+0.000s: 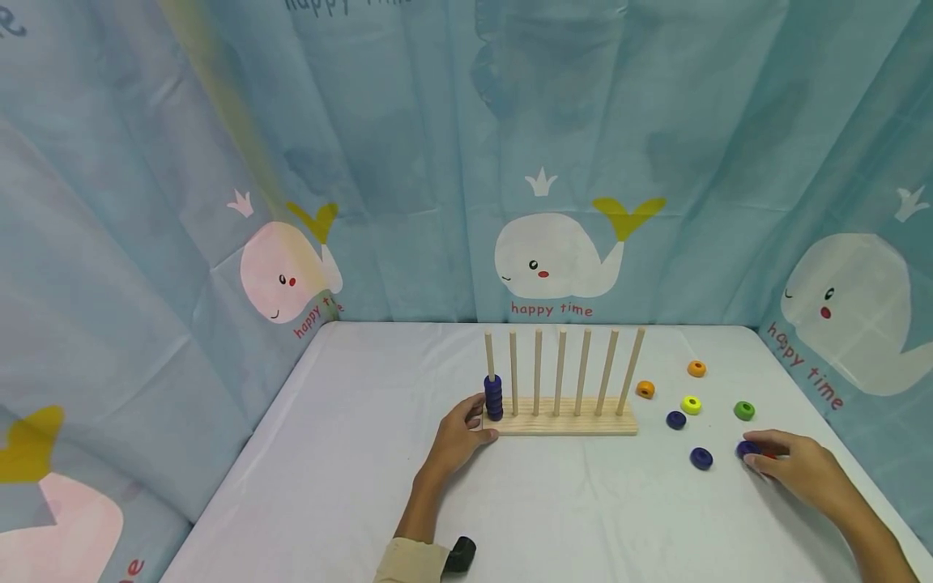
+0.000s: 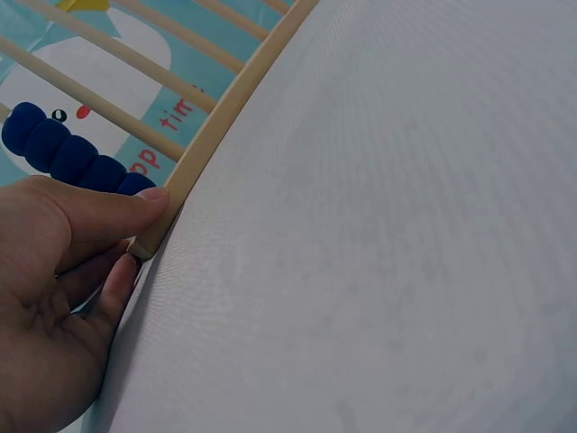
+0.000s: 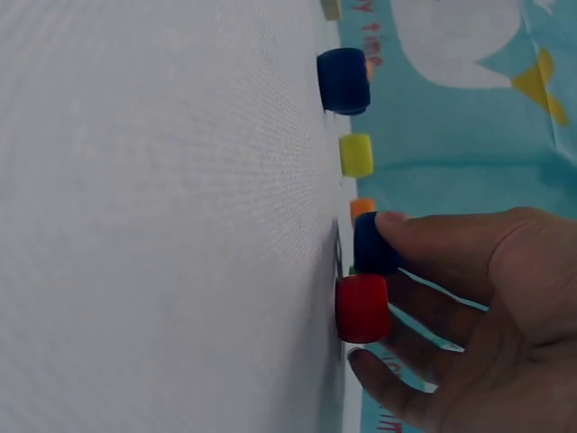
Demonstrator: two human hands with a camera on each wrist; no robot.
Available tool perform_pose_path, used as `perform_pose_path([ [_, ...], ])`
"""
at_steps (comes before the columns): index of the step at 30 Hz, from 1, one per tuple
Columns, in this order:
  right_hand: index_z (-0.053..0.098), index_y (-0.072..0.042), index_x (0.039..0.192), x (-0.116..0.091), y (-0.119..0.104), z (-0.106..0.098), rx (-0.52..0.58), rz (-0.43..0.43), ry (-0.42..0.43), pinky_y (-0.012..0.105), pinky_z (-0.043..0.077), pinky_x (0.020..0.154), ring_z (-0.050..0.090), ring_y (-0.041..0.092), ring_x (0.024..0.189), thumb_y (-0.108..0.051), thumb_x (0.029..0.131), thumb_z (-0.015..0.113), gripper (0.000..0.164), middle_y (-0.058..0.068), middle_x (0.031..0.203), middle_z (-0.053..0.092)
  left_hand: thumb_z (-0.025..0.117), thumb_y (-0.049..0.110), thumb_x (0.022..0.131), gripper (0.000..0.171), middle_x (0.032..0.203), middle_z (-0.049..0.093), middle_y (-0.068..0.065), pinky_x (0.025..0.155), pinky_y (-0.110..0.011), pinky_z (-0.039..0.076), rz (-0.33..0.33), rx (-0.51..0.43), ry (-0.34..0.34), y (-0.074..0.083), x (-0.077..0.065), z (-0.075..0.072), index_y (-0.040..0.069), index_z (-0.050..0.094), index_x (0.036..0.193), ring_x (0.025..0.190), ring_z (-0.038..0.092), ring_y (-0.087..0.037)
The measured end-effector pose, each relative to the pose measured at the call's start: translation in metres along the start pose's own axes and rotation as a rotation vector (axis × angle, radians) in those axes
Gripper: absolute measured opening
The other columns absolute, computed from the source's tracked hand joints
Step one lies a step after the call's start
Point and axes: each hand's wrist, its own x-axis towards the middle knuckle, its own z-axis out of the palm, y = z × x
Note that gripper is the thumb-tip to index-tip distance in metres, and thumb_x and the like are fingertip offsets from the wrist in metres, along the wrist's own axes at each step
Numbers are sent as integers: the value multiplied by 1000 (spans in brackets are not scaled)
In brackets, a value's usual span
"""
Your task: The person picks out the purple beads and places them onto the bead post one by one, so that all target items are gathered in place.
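Observation:
A wooden peg rack (image 1: pixel 561 426) with a row of upright pegs stands on the white table. Several dark blue beads (image 1: pixel 493 398) are stacked on its leftmost peg. My left hand (image 1: pixel 457 436) grips the left end of the base, thumb on the front edge. Over at the right, my right hand (image 1: pixel 805 470) pinches a blue bead (image 3: pixel 374 244) between thumb and fingers, close over the tabletop. A red bead (image 3: pixel 362 308) sits right beside it, partly hidden by the hand in the head view.
Loose beads lie between the rack and my right hand: a blue bead (image 1: pixel 701 458), another blue one (image 1: pixel 675 419), a yellow bead (image 1: pixel 691 405), a green bead (image 1: pixel 744 410) and two orange beads (image 1: pixel 696 368). A whale-print curtain (image 1: pixel 408 267) surrounds the table.

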Motion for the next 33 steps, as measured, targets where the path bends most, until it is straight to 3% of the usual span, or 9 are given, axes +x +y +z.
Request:
perform_pose_path([
  [6,56,12,141,-3,-8,-6,4,18,45,69,57,95,46,66,125,-23,98,74,58,44,137,54,83,10,90,73,147,61,-18,116,-44,52,5,-7,-3,-1,1,0,4,51,155,137,59,-35],
  [17,55,14,140,-12,-24,-10,13,-92,208,59,66,80,55,63,116,-20,101,72,54,42,134,56,83,9,90,73,147,61,-19,116,-43,52,10,-6,-2,0,-1,-1,3,50,155,138,59,-35],
  [24,62,10,137,-16,-38,-6,24,-199,311,53,64,79,62,51,111,-15,101,72,45,37,135,59,83,9,91,73,147,61,-19,116,-44,52,7,-6,-1,1,-1,0,3,50,155,137,59,-35],
  [31,59,9,141,-19,-54,-6,67,-210,327,56,66,77,62,60,114,-28,105,69,52,39,137,58,83,9,90,72,147,61,-18,116,-43,52,11,5,7,1,-1,0,3,51,155,137,59,-34],
  [33,60,7,141,-20,-58,-7,81,-223,346,44,69,74,64,60,113,-29,104,70,53,38,136,60,83,9,90,72,147,61,-18,116,-43,52,11,4,7,1,-1,1,3,51,155,138,59,-34],
])
